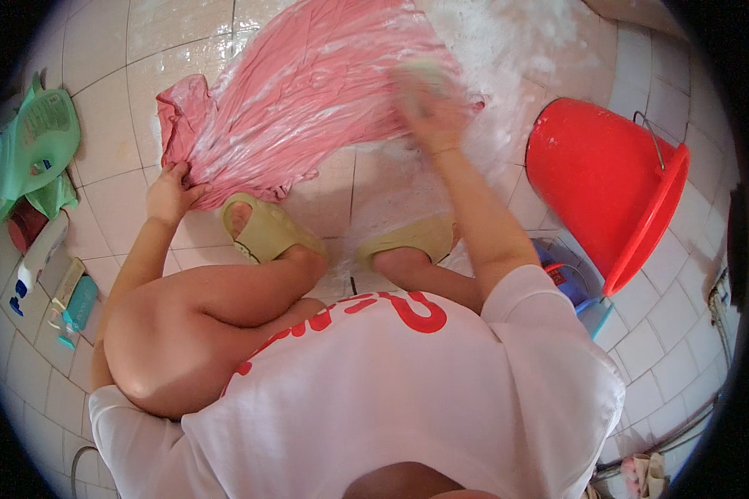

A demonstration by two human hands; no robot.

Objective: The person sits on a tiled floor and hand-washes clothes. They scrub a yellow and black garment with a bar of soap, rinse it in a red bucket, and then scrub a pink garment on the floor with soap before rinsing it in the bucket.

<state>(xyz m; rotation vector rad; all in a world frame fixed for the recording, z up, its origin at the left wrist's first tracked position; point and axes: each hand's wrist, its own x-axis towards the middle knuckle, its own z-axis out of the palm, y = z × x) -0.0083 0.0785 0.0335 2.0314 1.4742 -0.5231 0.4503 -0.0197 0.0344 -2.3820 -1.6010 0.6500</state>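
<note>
A wet pink cloth [308, 100], wrinkled and streaked with white suds, is spread on the tiled floor ahead of me. My left hand [171, 193] grips its near left corner between thumb and fingers. Over the cloth's right side, my right hand [433, 116] is smeared by motion. A pale green, blurred thing [424, 73] shows at its fingers, pressed against or just above the fabric; its kind cannot be made out. The cloth's near edge lies close to my left slipper [266, 229].
White foam [508, 50] covers floor tiles at the upper right. A red bucket [591, 183] lies on its side at right, beside a blue container [567, 283]. At left stand a green translucent container [50, 125], a white bottle [42, 254] and a teal box [81, 303]. My right slipper [412, 237] is near.
</note>
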